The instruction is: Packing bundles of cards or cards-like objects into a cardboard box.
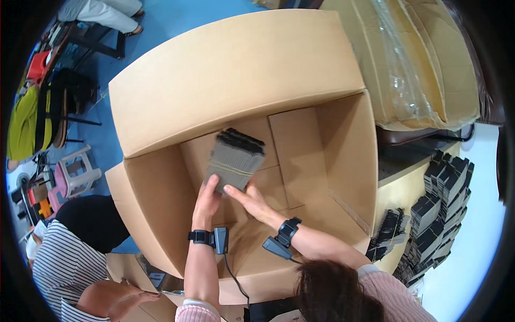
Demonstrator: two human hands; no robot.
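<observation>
Can see matt, smooth cardboard in the large box (236, 80) — glossy, wrinkled plastic film (401, 80) over the neighbouring carton (456, 70). On the grey bundle (229, 165), matt faces with rough black end — ribbed cloth on the pink sleeve (394, 290).

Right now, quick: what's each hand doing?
Left hand: closed, holding the banded grey stack at its lower left.
Right hand: closed, holding the same stack at its lower right, thumb on its face.

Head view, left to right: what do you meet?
Yellow-green fabric → whitish plastic stool → bare left hand → bare right hand (both hold a grey yellow-banded bundle) → large pile of black-and-grey rectangular bundles.
</observation>
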